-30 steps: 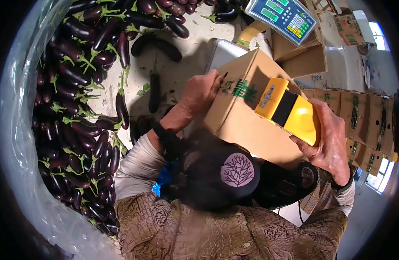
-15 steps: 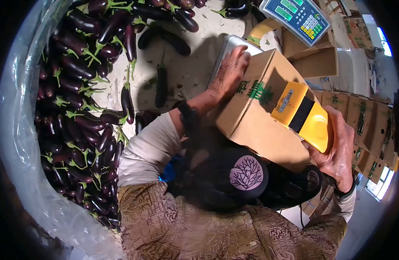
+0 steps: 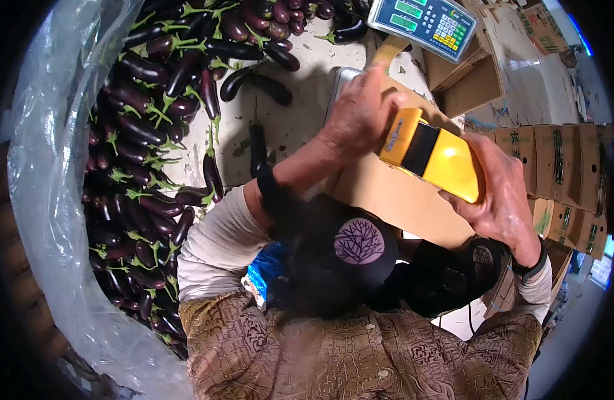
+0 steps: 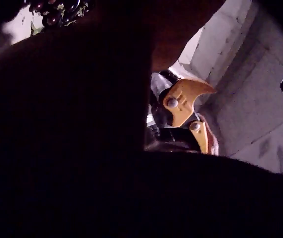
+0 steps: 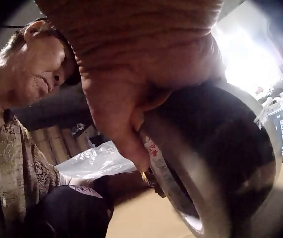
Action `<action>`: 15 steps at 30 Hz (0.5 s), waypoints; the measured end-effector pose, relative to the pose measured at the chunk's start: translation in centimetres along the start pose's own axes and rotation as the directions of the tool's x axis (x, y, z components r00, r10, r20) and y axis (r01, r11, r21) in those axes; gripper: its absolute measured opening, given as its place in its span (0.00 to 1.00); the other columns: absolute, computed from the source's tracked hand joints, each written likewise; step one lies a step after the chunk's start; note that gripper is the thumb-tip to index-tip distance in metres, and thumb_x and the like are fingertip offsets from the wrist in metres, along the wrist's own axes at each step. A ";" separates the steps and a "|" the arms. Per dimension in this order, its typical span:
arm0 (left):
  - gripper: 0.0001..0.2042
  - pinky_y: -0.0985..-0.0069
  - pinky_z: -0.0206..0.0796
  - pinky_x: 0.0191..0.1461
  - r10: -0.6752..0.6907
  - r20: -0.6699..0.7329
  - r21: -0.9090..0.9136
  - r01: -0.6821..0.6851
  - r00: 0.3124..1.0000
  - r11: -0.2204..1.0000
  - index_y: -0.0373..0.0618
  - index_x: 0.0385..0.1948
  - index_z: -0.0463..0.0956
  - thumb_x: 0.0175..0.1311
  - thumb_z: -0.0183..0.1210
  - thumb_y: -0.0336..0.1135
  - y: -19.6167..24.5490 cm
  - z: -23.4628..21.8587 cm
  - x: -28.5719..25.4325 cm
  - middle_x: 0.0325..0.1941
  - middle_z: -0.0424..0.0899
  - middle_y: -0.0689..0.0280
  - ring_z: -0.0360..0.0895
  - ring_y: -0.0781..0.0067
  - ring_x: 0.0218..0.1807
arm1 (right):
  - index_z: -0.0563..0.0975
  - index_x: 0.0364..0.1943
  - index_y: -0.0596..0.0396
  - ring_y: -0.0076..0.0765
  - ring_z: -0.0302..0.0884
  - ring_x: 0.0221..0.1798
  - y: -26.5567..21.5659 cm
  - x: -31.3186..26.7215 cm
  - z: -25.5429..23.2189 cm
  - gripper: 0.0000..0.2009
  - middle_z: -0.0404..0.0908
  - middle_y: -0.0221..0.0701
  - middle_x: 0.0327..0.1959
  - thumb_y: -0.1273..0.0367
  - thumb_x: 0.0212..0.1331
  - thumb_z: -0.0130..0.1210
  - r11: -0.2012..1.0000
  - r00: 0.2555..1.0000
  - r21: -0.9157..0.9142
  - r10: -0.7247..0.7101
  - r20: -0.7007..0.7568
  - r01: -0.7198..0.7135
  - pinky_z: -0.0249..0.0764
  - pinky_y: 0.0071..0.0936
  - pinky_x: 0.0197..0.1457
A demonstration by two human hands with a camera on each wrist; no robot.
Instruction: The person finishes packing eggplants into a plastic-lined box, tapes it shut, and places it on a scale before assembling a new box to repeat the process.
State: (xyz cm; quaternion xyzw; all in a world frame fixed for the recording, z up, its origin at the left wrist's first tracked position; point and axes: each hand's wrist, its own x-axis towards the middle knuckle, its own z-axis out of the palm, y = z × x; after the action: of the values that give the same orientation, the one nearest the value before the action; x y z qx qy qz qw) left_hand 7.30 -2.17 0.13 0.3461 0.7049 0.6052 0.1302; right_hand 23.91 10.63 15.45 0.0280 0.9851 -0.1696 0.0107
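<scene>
In the head view my right hand point(image 3: 497, 193) grips a yellow tape dispenser point(image 3: 453, 167) with a black band across its middle. It is held over a brown cardboard carton point(image 3: 400, 207). My left hand point(image 3: 357, 113), blurred, is raised at the dispenser's front end; I cannot tell whether its fingers pinch anything. Dark shapes fill most of the left wrist view, where yellow dispenser parts point(image 4: 183, 101) show. Close up in the right wrist view, the thumb of the right hand point(image 5: 146, 69) lies against the side of a large tape roll point(image 5: 206, 134).
A heap of eggplants point(image 3: 140, 140) lies on the left beside clear plastic sheeting point(image 3: 47, 200). Several loose eggplants point(image 3: 257, 147) lie nearer the carton. A digital scale display point(image 3: 427, 27) stands beyond it, by an open box point(image 3: 473, 87). Stacked cartons point(image 3: 553, 160) stand at the right.
My left hand has left the carton's upper left side and come right to the dispenser's front end. The right hand keeps its grip on the dispenser over the carton.
</scene>
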 end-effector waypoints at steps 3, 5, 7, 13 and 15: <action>0.29 0.53 0.68 0.55 0.031 0.098 0.252 -0.055 0.995 0.966 0.32 0.62 0.57 0.70 0.49 0.47 -0.7 0.2 -0.1 0.48 0.77 0.41 0.75 0.39 0.51 | 0.71 0.48 0.59 0.57 0.80 0.37 0.4 -0.3 -0.2 0.25 0.79 0.47 0.35 0.69 0.43 0.66 0.998 0.998 0.002 -0.058 -0.036 0.058 0.76 0.43 0.40; 0.25 0.51 0.68 0.54 0.183 0.163 0.461 -0.239 0.969 0.855 0.39 0.61 0.63 0.69 0.48 0.47 -3.2 0.4 -0.2 0.50 0.76 0.41 0.75 0.38 0.52 | 0.70 0.47 0.59 0.57 0.80 0.35 0.5 -1.0 -0.7 0.25 0.79 0.47 0.33 0.69 0.43 0.66 0.994 0.994 -0.009 -0.108 -0.032 0.108 0.76 0.43 0.40; 0.20 0.48 0.69 0.53 0.343 0.281 0.597 -0.443 0.897 0.669 0.48 0.57 0.69 0.69 0.47 0.47 -2.0 -0.7 -0.2 0.52 0.76 0.41 0.77 0.40 0.51 | 0.70 0.46 0.59 0.57 0.79 0.34 1.1 -2.2 -1.2 0.24 0.78 0.46 0.32 0.69 0.44 0.66 0.994 0.993 -0.017 -0.110 -0.037 0.109 0.76 0.43 0.38; 0.15 0.57 0.72 0.52 0.026 0.381 0.778 -0.336 0.924 0.531 0.46 0.55 0.70 0.69 0.46 0.36 -0.5 -1.3 0.5 0.67 0.66 0.50 0.80 0.44 0.48 | 0.72 0.49 0.52 0.49 0.83 0.38 7.2 -10.8 -3.8 0.24 0.81 0.41 0.35 0.62 0.47 0.64 0.996 0.998 0.058 0.062 -0.024 -0.061 0.81 0.38 0.46; 0.19 0.61 0.70 0.56 0.022 0.351 0.696 -0.276 0.936 0.663 0.46 0.58 0.69 0.72 0.44 0.45 -1.2 -1.5 0.8 0.64 0.71 0.50 0.79 0.44 0.51 | 0.72 0.49 0.52 0.49 0.83 0.38 9.4 -14.2 -3.2 0.24 0.81 0.40 0.36 0.60 0.47 0.63 0.992 0.993 0.069 0.111 -0.036 -0.108 0.80 0.37 0.47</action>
State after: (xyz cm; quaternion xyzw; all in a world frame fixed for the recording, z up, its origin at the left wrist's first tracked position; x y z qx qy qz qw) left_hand 5.42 -2.81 -0.45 0.5174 0.8270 0.2163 0.0392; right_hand 38.60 19.85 15.81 0.0855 0.9758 -0.2011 -0.0006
